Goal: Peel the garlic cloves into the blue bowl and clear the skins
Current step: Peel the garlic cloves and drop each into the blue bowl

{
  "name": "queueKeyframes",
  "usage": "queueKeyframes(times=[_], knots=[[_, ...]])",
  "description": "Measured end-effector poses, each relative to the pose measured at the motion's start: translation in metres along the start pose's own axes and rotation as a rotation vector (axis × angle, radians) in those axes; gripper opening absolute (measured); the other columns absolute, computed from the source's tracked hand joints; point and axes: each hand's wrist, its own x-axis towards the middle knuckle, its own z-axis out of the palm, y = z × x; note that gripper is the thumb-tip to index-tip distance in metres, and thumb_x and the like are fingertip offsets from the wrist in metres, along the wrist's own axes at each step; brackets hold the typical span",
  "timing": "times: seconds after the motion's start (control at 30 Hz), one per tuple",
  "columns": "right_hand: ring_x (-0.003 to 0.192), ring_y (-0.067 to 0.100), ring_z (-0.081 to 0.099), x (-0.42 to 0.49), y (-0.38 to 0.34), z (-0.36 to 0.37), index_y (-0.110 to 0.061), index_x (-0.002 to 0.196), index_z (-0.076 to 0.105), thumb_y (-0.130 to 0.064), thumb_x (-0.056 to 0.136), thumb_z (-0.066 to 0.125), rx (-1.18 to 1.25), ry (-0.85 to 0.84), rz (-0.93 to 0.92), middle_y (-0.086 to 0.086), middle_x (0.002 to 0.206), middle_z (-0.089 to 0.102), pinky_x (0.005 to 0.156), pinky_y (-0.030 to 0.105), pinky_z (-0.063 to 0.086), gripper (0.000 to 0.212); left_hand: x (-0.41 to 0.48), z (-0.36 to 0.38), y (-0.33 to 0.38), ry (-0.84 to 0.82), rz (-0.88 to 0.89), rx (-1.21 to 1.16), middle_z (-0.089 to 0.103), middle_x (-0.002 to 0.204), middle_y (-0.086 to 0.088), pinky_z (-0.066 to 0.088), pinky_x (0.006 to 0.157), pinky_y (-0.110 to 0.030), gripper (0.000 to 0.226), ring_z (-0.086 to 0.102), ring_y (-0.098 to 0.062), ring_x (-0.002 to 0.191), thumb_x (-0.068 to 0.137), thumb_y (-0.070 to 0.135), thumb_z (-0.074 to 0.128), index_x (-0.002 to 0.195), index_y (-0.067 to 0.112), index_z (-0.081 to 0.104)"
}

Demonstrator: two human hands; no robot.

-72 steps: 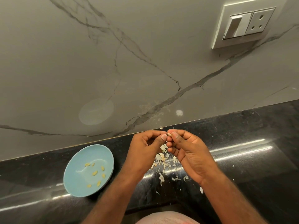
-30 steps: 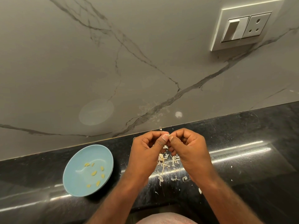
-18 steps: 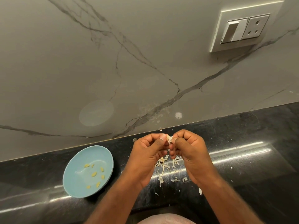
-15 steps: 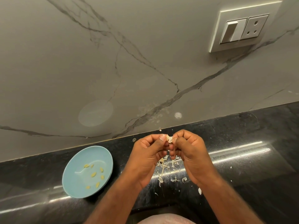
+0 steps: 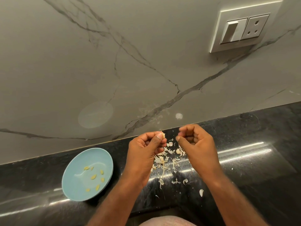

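Observation:
My left hand (image 5: 145, 150) pinches a small pale garlic clove (image 5: 162, 135) between thumb and forefinger, above the black counter. A short gap to the right, my right hand (image 5: 195, 144) has its fingers curled; whether a scrap of skin sits between its fingertips I cannot tell. Under and between the hands lies a scatter of papery garlic skins (image 5: 169, 156). The blue bowl (image 5: 76, 190) stands on the counter to the left of my left forearm, holding several peeled yellowish cloves (image 5: 93, 177).
The black polished counter (image 5: 252, 168) runs across the lower view and meets a grey marbled wall (image 5: 114, 62) just behind the hands. A white switch and socket plate (image 5: 242, 28) is on the wall at upper right. Stray skin bits (image 5: 201, 192) lie nearer me.
The hands, which were pressed together working on the clove, have parted. The clove stays in my left hand and my right hand has drawn off to the right.

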Motion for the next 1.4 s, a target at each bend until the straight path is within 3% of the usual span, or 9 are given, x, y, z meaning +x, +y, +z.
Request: queueKeyframes(times=[0.13, 0.3, 0.73, 0.93, 1.23, 1.33, 1.4], knots=[[0.080, 0.001, 0.065, -0.002, -0.007, -0.002, -0.028, 0.096, 0.071, -0.012, 0.093, 0.067, -0.038, -0.013, -0.064, -0.012, 0.087, 0.071, 0.072, 0.017, 0.053, 0.017, 0.000, 0.001, -0.001, 0.023, 0.091, 0.127, 0.075, 0.081, -0.009, 0.056, 0.067, -0.021, 0.007, 0.071, -0.017, 0.077, 0.089, 0.009, 0.068, 0.092, 0.010, 0.074], [0.086, 0.009, 0.072, -0.008, -0.019, 0.002, -0.023, 0.096, 0.075, -0.020, 0.090, 0.071, 0.050, -0.208, -0.076, -0.008, 0.089, 0.076, 0.079, 0.025, 0.059, 0.008, 0.000, 0.001, -0.001, 0.005, 0.187, 0.283, 0.076, 0.085, -0.004, 0.058, 0.072, -0.029, 0.006, 0.073, -0.020, 0.082, 0.088, 0.014, 0.070, 0.092, 0.016, 0.074], [0.066, 0.006, 0.068, -0.013, -0.025, 0.000, -0.017, 0.081, 0.074, -0.013, 0.087, 0.073, 0.036, -0.147, -0.082, -0.005, 0.073, 0.073, 0.063, 0.019, 0.055, 0.008, -0.006, 0.001, 0.001, -0.145, 0.408, 0.570, 0.073, 0.082, 0.014, 0.056, 0.071, -0.019, 0.016, 0.070, -0.008, 0.079, 0.092, 0.018, 0.067, 0.091, 0.033, 0.071], [0.062, 0.011, 0.064, -0.012, -0.025, 0.003, -0.015, 0.077, 0.074, -0.013, 0.085, 0.074, 0.073, -0.127, -0.043, 0.001, 0.069, 0.071, 0.062, 0.024, 0.057, 0.008, -0.006, -0.001, 0.001, -0.138, 0.459, 0.613, 0.072, 0.085, 0.014, 0.056, 0.071, -0.018, 0.018, 0.069, -0.007, 0.079, 0.092, 0.018, 0.066, 0.092, 0.036, 0.068], [0.059, 0.014, 0.059, -0.012, -0.018, 0.007, -0.016, 0.072, 0.072, -0.012, 0.085, 0.075, 0.227, -0.117, 0.013, 0.002, 0.064, 0.068, 0.058, 0.026, 0.052, 0.014, -0.008, 0.001, 0.002, -0.146, 0.363, 0.535, 0.072, 0.083, 0.012, 0.056, 0.071, -0.020, 0.009, 0.070, -0.009, 0.079, 0.091, 0.024, 0.064, 0.090, 0.030, 0.070], [0.056, 0.013, 0.057, -0.011, -0.017, 0.009, -0.009, 0.074, 0.069, -0.005, 0.086, 0.071, 0.348, -0.134, 0.064, 0.003, 0.064, 0.067, 0.053, 0.026, 0.049, 0.013, -0.007, 0.002, 0.004, -0.156, 0.260, 0.404, 0.074, 0.084, 0.003, 0.057, 0.070, -0.023, 0.008, 0.070, -0.012, 0.079, 0.092, 0.017, 0.065, 0.091, 0.020, 0.072], [0.055, 0.013, 0.055, -0.010, -0.017, 0.010, -0.010, 0.072, 0.067, -0.010, 0.083, 0.067, 0.410, -0.139, 0.087, 0.003, 0.062, 0.064, 0.051, 0.026, 0.047, 0.011, -0.007, 0.003, 0.006, -0.166, 0.169, 0.267, 0.074, 0.083, -0.002, 0.055, 0.067, -0.023, 0.009, 0.069, -0.013, 0.077, 0.088, 0.018, 0.066, 0.092, 0.014, 0.073]])
